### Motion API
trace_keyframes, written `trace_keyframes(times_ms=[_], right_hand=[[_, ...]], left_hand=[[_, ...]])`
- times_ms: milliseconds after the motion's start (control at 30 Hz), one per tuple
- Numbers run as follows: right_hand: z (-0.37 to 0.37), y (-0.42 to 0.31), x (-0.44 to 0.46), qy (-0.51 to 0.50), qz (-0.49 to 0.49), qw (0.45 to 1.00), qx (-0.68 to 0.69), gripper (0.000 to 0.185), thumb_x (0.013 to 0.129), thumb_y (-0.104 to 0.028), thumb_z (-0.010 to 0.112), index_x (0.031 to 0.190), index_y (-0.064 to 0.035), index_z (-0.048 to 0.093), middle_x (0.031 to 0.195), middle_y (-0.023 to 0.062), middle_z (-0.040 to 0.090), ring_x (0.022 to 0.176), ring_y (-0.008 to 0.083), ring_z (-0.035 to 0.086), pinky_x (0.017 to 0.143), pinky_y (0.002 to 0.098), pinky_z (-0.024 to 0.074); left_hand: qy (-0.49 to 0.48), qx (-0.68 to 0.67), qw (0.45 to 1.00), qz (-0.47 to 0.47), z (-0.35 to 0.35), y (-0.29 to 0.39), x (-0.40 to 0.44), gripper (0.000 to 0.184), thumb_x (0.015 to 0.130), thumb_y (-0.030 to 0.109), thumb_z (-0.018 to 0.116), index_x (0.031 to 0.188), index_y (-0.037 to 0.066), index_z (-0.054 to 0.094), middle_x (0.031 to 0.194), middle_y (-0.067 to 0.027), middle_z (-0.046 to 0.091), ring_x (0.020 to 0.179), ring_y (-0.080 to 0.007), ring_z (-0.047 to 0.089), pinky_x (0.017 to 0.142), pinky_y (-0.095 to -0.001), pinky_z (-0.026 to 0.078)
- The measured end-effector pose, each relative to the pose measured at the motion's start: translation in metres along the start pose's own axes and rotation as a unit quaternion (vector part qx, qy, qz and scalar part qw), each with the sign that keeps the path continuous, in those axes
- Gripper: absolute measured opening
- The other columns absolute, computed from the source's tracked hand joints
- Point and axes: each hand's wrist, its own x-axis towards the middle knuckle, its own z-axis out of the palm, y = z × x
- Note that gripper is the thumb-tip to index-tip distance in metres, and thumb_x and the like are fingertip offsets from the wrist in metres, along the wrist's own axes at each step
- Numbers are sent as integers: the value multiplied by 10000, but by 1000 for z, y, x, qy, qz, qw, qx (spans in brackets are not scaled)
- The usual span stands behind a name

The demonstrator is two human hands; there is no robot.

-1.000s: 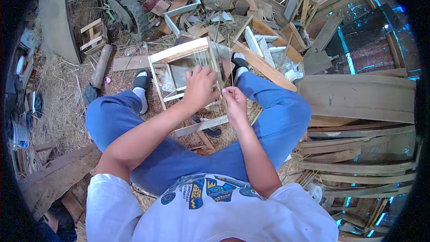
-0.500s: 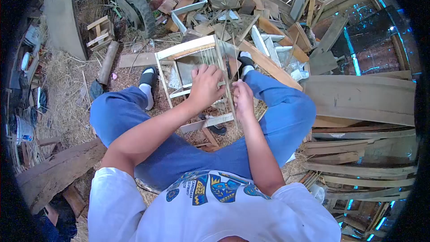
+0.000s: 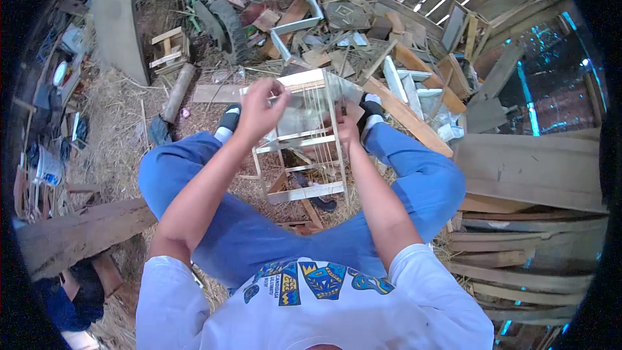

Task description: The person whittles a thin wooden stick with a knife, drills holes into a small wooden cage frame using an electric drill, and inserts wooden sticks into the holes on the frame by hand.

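Between my legs stands a small wooden cage frame (image 3: 304, 192), with pale slats and thin upright sticks along its right part. My left hand (image 3: 262, 111) is over its upper left side, fingers curled together in a pinch. Whatever that pinch may hold is too small to make out. On the other side, my right hand (image 3: 348, 131) grips the right-hand post of the frame, and its fingertips are partly hidden behind the wood and sticks.
Scrap boards and a white angled frame (image 3: 295, 26) lie heaped ahead. A log (image 3: 179, 94) and a small slatted wooden box (image 3: 168, 50) are at the left. Long planks (image 3: 525, 172) are stacked on the right. Straw covers the floor.
My left hand has moved left, away from the thin sticks. My right hand has shifted onto the post. The cage frame now sits slightly lower and further right in view.
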Motion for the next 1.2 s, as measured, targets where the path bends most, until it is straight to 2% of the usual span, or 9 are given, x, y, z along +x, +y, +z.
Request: trace_keyframes(times_ms=[133,233,267,300,433,467,633,867,1200], right_hand=[[11,33,27,-26,-27,987,154,180,871,-128,705,1016,-27,668,848,113,697,759,191,648,698,366,524],[6,-6,0,78,-82,992,49,173,882,-137,713,1005,-23,672,804,103,697,717,208,661,662,339,538],[10,39,37,49,-115,988,94,156,889,-162,704,971,-31,681,770,103,685,705,231,661,669,341,540],[8,24,32,37,-119,987,98,156,889,-162,704,971,-31,681,770,103,685,705,231,661,669,341,540],[-30,-68,-4,151,-63,983,-82,188,925,-199,652,933,-17,698,844,72,706,784,162,647,740,321,505],[-34,-74,-3,151,-101,983,9,228,883,-235,639,928,-24,712,883,168,717,867,300,697,803,386,518],[-49,-187,-47,219,-227,947,62,232,912,-243,633,974,-28,697,901,112,699,825,239,659,787,349,511],[-26,-284,-111,121,-361,921,78,175,954,-183,621,1003,-28,686,890,60,698,806,149,638,778,307,507],[43,-313,-190,-158,-279,931,174,168,996,-147,596,990,5,666,888,71,709,817,127,666,776,271,530]], left_hand=[[75,-13,996,-56,-39,-17,15,229,927,227,687,887,5,646,787,-97,632,784,-184,586,734,-325,474],[150,-33,985,-80,-83,-13,9,249,981,240,643,920,-2,638,804,-45,618,797,-125,557,735,-292,458],[179,-57,978,-93,-97,-5,6,255,1000,245,626,940,-2,638,818,-25,613,803,-107,545,735,-280,450],[174,-100,962,-183,-118,4,0,252,1021,255,602,985,9,645,851,1,609,823,-81,532,739,-249,435],[279,-78,947,-136,-180,11,-41,280,1034,316,563,1055,61,676,951,-4,653,889,-83,576,806,-260,453],[321,-87,928,-169,-193,24,-59,292,1039,333,548,1040,70,675,949,-3,655,890,-91,584,797,-265,450],[400,-69,886,-225,-246,54,-147,330,1050,378,509,1011,95,675,956,-6,659,898,-116,604,785,-285,447],[496,-165,825,-213,-282,60,-255,385,1066,416,451,958,103,648,888,-9,642,819,-126,589,750,-292,436],[510,-144,793,-300,-280,48,-326,349,1052,383,483,932,102,650,822,24,616,749,-86,541,687,-266,398]])
